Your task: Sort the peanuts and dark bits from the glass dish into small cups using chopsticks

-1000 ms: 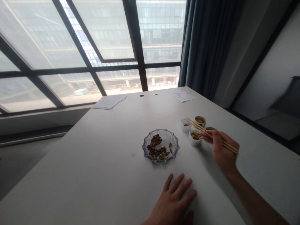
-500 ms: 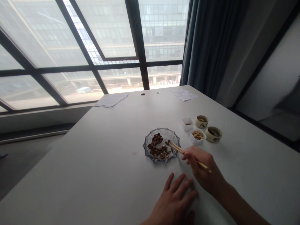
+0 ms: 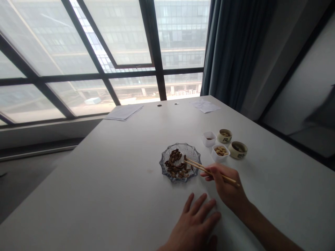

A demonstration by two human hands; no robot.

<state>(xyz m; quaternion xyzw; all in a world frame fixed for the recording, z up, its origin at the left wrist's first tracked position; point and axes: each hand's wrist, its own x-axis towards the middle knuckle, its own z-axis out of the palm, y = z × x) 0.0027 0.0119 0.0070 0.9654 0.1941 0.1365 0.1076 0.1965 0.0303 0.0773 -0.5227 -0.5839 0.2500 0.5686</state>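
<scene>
A pair of wooden chopsticks (image 3: 198, 165) is held in my right hand (image 3: 228, 183), its fingers closed around them. Their tips are slightly apart over the scalloped glass plate (image 3: 164, 170), beside a small dark brown piece. Long dark brown pieces (image 3: 175, 161), like seeds or husks, lie in a curved heap on the plate's left and lower side. My left hand (image 3: 195, 221) rests on the table with its fingers spread, holding nothing, just in front of the plate.
Right of the plate stand a white cup of peanuts (image 3: 220, 151), a white cup (image 3: 208, 139) with a little dark content, and two cream bowls (image 3: 225, 136) with dark characters. Paper sheets (image 3: 124, 112) lie toward the far edge of the white table (image 3: 104, 181), below the window.
The chopstick tips have spread apart and shifted slightly left. The small dark piece that was at the tips now stands beside them on the plate. My left hand stays put.
</scene>
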